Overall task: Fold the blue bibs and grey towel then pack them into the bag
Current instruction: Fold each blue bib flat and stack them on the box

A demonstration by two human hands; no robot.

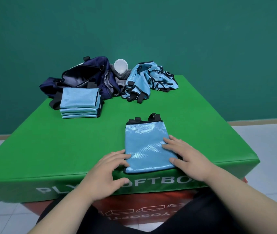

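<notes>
A folded blue bib [147, 144] with black trim lies near the front edge of the green box top [67, 141]. My left hand [108, 173] lies flat at the bib's lower left corner, fingertips touching its edge. My right hand [186, 157] presses flat on the bib's right side, thumb on the fabric. A stack of folded blue bibs [80, 103] sits at the back left in front of the open navy bag [82, 78]. A heap of unfolded blue bibs [149, 80] lies at the back right. The grey towel [121, 76] is bunched between bag and heap.
A white round lid or cup [121, 66] rests on the grey towel. The green box stands on a red box [144, 205] above a tiled floor. A green wall rises behind. My dark-clothed legs are at the bottom.
</notes>
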